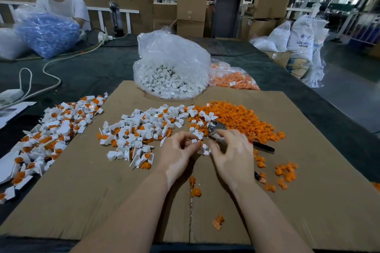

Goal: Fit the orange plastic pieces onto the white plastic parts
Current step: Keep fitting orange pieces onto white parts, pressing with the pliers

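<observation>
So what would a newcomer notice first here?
The two hands, left hand and right hand, pinching a white part with an orange piece at the cardboard's centre. Then the loose orange pile at right and the open bag of white parts behind.

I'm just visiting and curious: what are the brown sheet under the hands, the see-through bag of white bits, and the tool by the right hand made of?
The brown sheet looks like matte corrugated cardboard: flat, tan, with a fold seam. The see-through bag seems to be thin glossy plastic film, crinkled and shiny. The tool appears to be bare metal at its grey, glinting head, with dark, probably coated handles.
</observation>
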`<state>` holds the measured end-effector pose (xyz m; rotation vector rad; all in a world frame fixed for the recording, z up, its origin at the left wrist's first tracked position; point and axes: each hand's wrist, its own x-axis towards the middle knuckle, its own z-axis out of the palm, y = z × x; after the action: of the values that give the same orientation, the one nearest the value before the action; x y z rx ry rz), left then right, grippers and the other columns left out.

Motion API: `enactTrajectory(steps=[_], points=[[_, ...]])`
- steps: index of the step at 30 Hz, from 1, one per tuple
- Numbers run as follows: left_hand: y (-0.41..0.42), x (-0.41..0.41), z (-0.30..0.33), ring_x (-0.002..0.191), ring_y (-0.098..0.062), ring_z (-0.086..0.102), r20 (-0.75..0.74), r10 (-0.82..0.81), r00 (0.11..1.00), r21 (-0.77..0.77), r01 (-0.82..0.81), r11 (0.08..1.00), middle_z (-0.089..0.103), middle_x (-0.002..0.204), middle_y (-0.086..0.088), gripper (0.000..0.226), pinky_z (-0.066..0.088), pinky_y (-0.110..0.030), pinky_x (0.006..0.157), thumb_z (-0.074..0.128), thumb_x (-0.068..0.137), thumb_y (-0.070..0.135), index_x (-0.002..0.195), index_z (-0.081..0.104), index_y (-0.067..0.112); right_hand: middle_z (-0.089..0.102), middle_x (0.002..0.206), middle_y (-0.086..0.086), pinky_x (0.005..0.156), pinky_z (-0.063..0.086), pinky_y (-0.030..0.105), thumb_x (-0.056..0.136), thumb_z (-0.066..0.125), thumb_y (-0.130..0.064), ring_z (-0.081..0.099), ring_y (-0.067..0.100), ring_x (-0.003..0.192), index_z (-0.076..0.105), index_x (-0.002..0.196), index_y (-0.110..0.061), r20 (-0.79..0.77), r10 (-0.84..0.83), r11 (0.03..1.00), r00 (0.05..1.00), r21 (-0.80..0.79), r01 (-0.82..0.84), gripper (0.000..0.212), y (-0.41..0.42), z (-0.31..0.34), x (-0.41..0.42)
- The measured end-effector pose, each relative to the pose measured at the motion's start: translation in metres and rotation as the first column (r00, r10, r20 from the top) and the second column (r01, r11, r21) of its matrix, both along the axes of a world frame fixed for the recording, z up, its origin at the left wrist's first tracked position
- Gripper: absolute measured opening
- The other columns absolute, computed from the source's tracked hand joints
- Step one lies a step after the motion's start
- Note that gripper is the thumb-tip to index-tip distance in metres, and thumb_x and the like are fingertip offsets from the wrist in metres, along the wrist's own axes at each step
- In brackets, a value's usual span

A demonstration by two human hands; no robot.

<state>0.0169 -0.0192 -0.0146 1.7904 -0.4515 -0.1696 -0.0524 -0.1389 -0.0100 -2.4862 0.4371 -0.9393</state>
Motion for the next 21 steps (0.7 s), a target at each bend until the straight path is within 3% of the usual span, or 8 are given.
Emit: enactTrajectory(steps=[3, 5, 7, 11, 15, 18, 21], points=[[-0.002, 0.002, -0.001, 0.077, -0.021, 0.064, -0.039, 0.017, 0.999, -0.042, -0.018, 0.999, 0.065, 0.076, -0.011, 0.009, 0.044, -0.011, 0.063, 0.066, 0.084, 0.015, 0.092, 0.064, 0.016, 0.046, 0.13, 0.003, 0.103, 0.022, 0.04, 0.084, 0.055, -0.028, 0.036, 0.021, 0.123, 0.051, 0.126, -0.017, -0.309, -0.246, 0.969, 0.919, -0.067, 0.237, 0.044, -0.016, 0.01, 0.0], [-0.004, 0.004, -0.001, 0.075, -0.018, 0.065, -0.049, 0.017, 0.999, -0.044, -0.019, 0.999, 0.063, 0.073, -0.008, 0.007, 0.045, -0.013, 0.065, 0.066, 0.085, 0.016, 0.091, 0.064, 0.018, 0.039, 0.134, 0.006, 0.109, 0.012, 0.048, 0.083, 0.05, -0.029, 0.03, 0.025, 0.127, 0.049, 0.123, -0.018, -0.51, -0.279, 0.959, 0.814, -0.105, 0.263, 0.041, -0.025, 0.016, 0.001], [-0.005, 0.006, -0.001, 0.067, -0.009, 0.062, -0.061, 0.016, 0.998, -0.046, -0.019, 0.999, 0.061, 0.069, -0.004, 0.005, 0.045, -0.009, 0.06, 0.065, 0.085, 0.017, 0.09, 0.064, 0.019, 0.036, 0.134, 0.009, 0.11, 0.009, 0.052, 0.084, 0.049, -0.033, 0.028, 0.027, 0.128, 0.049, 0.12, -0.019, -0.616, -0.282, 0.958, 0.736, -0.141, 0.249, 0.039, -0.03, 0.02, 0.003], [-0.006, 0.008, 0.001, 0.064, -0.006, 0.06, -0.134, 0.034, 0.99, -0.091, -0.046, 0.995, 0.06, 0.069, -0.004, 0.005, 0.042, -0.005, 0.058, 0.066, 0.085, 0.017, 0.088, 0.064, 0.021, 0.037, 0.132, 0.01, 0.108, 0.018, 0.05, 0.086, 0.051, -0.046, 0.03, 0.028, 0.124, 0.045, 0.121, -0.018, -0.643, -0.301, 0.953, 0.704, -0.219, 0.208, 0.045, -0.035, 0.024, 0.006], [-0.006, 0.01, 0.006, 0.068, -0.009, 0.063, -0.254, 0.037, 0.966, -0.159, -0.08, 0.984, 0.066, 0.078, -0.009, 0.007, 0.047, -0.015, 0.065, 0.067, 0.084, 0.018, 0.091, 0.065, 0.02, 0.05, 0.12, 0.006, 0.095, 0.033, 0.041, 0.089, 0.047, -0.046, 0.043, 0.026, 0.114, 0.043, 0.115, -0.017, -0.567, -0.258, 0.956, 0.782, -0.267, 0.122, 0.039, -0.032, 0.031, 0.005], [-0.006, 0.012, 0.01, 0.067, -0.014, 0.068, -0.374, 0.002, 0.927, -0.274, -0.113, 0.955, 0.072, 0.082, -0.011, 0.017, 0.052, -0.022, 0.056, 0.067, 0.083, 0.012, 0.1, 0.064, 0.011, 0.054, 0.106, 0.005, 0.078, 0.042, 0.036, 0.093, 0.041, -0.045, 0.051, 0.025, 0.098, 0.048, 0.108, -0.017, -0.605, -0.054, 0.998, 0.795, -0.063, 0.02, 0.033, -0.024, 0.042, 0.005], [-0.005, 0.012, 0.014, 0.059, -0.009, 0.068, -0.391, -0.007, 0.92, -0.329, -0.133, 0.935, 0.071, 0.068, -0.002, 0.018, 0.048, -0.014, 0.049, 0.064, 0.085, 0.005, 0.102, 0.062, 0.005, 0.055, 0.083, 0.004, 0.057, 0.034, 0.029, 0.093, 0.04, -0.04, 0.053, 0.021, 0.075, 0.055, 0.095, -0.013, -0.618, 0.175, 0.979, 0.766, 0.191, -0.069, 0.031, -0.018, 0.051, 0.005]])
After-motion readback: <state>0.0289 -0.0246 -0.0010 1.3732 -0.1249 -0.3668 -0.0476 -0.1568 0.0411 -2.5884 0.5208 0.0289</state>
